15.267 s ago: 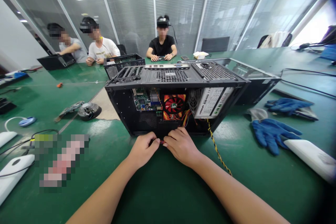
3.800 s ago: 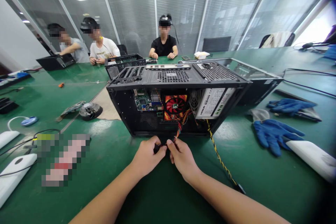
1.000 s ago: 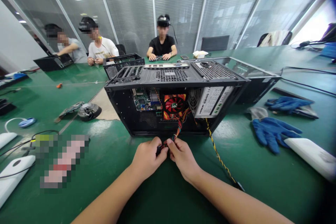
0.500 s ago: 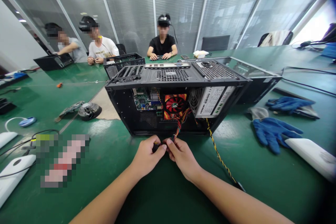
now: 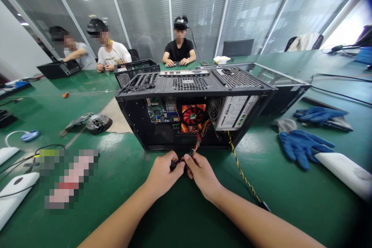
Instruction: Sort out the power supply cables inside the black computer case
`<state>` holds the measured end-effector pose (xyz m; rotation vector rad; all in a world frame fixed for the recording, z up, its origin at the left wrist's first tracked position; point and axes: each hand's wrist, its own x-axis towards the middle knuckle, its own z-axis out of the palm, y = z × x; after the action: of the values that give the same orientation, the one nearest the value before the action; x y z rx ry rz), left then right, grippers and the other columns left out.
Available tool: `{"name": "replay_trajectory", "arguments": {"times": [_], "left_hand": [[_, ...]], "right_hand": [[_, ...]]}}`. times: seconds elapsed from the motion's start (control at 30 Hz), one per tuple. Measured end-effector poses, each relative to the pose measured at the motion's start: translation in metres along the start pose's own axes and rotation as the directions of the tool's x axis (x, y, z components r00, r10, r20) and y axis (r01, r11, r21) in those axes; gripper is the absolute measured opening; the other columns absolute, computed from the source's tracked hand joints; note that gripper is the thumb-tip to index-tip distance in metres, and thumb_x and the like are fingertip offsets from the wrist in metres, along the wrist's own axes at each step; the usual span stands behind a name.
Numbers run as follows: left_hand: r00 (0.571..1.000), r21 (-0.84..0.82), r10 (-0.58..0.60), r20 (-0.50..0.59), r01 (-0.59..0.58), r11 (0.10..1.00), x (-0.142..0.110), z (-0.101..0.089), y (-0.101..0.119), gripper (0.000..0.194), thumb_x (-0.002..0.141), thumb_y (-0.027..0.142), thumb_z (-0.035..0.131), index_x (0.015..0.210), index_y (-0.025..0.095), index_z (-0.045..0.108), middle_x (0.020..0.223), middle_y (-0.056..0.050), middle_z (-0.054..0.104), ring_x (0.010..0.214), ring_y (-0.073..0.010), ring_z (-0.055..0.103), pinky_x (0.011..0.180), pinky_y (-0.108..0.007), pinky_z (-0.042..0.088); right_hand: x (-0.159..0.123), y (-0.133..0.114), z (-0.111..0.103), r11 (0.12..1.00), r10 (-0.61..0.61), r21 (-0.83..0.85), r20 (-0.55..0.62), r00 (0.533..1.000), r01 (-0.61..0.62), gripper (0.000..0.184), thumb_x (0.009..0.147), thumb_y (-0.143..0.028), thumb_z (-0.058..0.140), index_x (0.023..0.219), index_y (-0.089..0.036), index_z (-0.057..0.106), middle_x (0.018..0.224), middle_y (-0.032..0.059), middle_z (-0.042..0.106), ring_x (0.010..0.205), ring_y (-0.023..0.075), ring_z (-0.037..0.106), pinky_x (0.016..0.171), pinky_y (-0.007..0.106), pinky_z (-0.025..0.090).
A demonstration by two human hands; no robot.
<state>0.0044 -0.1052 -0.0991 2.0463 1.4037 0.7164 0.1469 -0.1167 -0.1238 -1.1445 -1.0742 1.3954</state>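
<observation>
Cable bundle [image 5: 198, 140], slanting down-left from case [image 5: 165, 93]; left hand [image 5: 162, 170], right hand [image 5: 205, 172] gripping

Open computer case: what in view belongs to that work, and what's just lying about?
Part of the work, it seems:
wire bundle, in the right hand
dark wired piece, in the left hand
computer case, with its fan and power supply

Apparently lying about:
blue gloves
brown sheet
orange object
</observation>
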Motion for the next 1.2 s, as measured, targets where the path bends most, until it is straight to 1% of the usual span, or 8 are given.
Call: {"name": "replay_trajectory", "arguments": {"times": [0.17,0.3,0.37,0.57,0.8,1.0,1.1,1.2], "left_hand": [[0.992,0.198,0.112,-0.063,-0.098,0.975,-0.0037,0.0034,-0.0032,0.017,0.083,0.033,0.051,0.073,0.02,0.047,0.058,0.004,0.05,0.05,-0.0101,0.044,0.051,-0.023,0.027],[0.98,0.298,0.186,-0.064,-0.159,0.941,-0.0065,0.0045,-0.0053,0.017,0.084,0.033,0.049,0.074,0.02,0.047,0.061,0.001,0.053,0.055,-0.0123,0.049,0.053,-0.024,0.028],[0.981,0.272,0.18,-0.067,-0.156,0.949,-0.0067,0.0038,-0.0045,0.016,0.084,0.032,0.049,0.074,0.02,0.047,0.06,0.002,0.053,0.054,-0.012,0.048,0.053,-0.024,0.028],[0.994,0.036,0.074,-0.086,-0.071,0.997,-0.0037,-0.0011,0.0017,0.019,0.084,0.033,0.05,0.072,0.019,0.046,0.055,0.006,0.045,0.048,-0.0085,0.041,0.05,-0.021,0.028],[0.997,-0.044,0.029,-0.069,-0.032,0.999,-0.0031,-0.0019,0.0012,0.022,0.085,0.035,0.05,0.07,0.018,0.047,0.054,0.006,0.041,0.049,-0.0083,0.038,0.049,-0.021,0.028],[0.996,0.002,0.059,-0.062,-0.059,0.998,-0.0019,-0.0016,0.0006,0.02,0.084,0.034,0.05,0.071,0.019,0.046,0.054,0.006,0.043,0.047,-0.0078,0.039,0.048,-0.021,0.027],[0.994,0.066,0.09,-0.068,-0.085,0.994,-0.0024,-0.001,-0.0002,0.018,0.083,0.033,0.05,0.072,0.019,0.046,0.055,0.006,0.045,0.047,-0.0083,0.041,0.048,-0.021,0.027],[0.987,0.171,0.144,-0.074,-0.13,0.977,-0.0042,0.0003,-0.0026,0.017,0.084,0.032,0.05,0.073,0.019,0.047,0.058,0.004,0.05,0.05,-0.0096,0.045,0.05,-0.022,0.029]], "right_hand": [[0.0013,0.003,-0.001,0.998,-0.039,-0.046,-0.013,0.999,0.038,0.035,0.085,-0.051,0.052,0.07,-0.019,0.049,0.054,-0.006,0.041,0.046,0.0087,0.037,0.044,0.023,0.029],[0.0016,0.0049,-0.002,0.998,-0.044,-0.035,-0.007,0.999,0.044,0.035,0.085,-0.051,0.052,0.07,-0.019,0.049,0.056,-0.0053,0.043,0.047,0.009,0.038,0.045,0.024,0.031],[0.0015,0.0044,-0.0022,0.998,-0.047,-0.039,0.0,0.999,0.047,0.035,0.085,-0.051,0.052,0.07,-0.019,0.049,0.056,-0.0052,0.044,0.047,0.0093,0.039,0.045,0.024,0.032],[0.0022,0.0031,-0.0028,0.996,-0.059,-0.062,0.028,0.998,0.061,0.034,0.086,-0.051,0.051,0.075,-0.019,0.052,0.056,-0.0056,0.042,0.047,0.0097,0.041,0.045,0.023,0.033],[0.0021,0.0028,-0.003,0.998,-0.056,-0.033,0.034,0.998,0.057,0.033,0.084,-0.051,0.053,0.076,-0.019,0.053,0.058,-0.0055,0.043,0.049,0.0101,0.041,0.047,0.024,0.035],[0.0027,0.005,-0.0032,0.999,-0.043,0.025,0.03,0.999,0.042,0.036,0.083,-0.053,0.055,0.073,-0.018,0.053,0.06,-0.0039,0.046,0.051,0.01,0.041,0.049,0.025,0.035],[0.0028,0.0059,-0.0031,0.999,-0.044,0.032,0.022,0.999,0.043,0.037,0.083,-0.053,0.055,0.07,-0.018,0.051,0.06,-0.004,0.045,0.051,0.0095,0.04,0.048,0.024,0.034],[0.0026,0.0049,-0.0025,0.999,-0.041,0.017,0.013,0.999,0.041,0.038,0.083,-0.053,0.055,0.069,-0.018,0.05,0.058,-0.0044,0.044,0.049,0.009,0.038,0.047,0.024,0.032]]}}
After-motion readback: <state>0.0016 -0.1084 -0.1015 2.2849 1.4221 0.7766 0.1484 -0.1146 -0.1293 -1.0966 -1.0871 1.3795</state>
